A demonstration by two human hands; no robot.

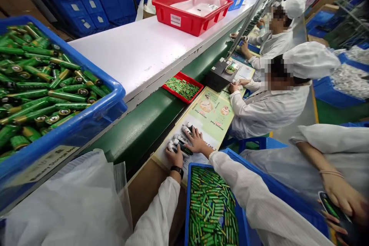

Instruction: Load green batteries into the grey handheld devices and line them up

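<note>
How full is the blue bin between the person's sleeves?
Partly full: green batteries are spread across the blue bin, lying below its rim, with blue showing through gaps.

Yellow-green printed mat (pixel 215 104) with a cluster of black-and-white devices (pixel 181 138) on it

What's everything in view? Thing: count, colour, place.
large battery bin: 1, blue, left
lower battery bin: 1, blue, bottom centre
black box: 1, black, centre-right
red tray: 1, red, beside black box
batteries: many, green and gold, in bins, red tray
shelf: 1, white, upper centre
red bin: 1, red, on shelf
blue crate: 1, blue, behind red bin
belt: 1, green, below shelf
printed mat: 1+, pale green, centre
small devices: several, black/white, centre, partly hidden
plastic bag: 1, whitish, lower left
other bins: many, blue, background
co-workers: three-plus, in white, right
left hand: 1, black wristband, at small devices
right hand: 1, white sleeve, at small devices
</note>
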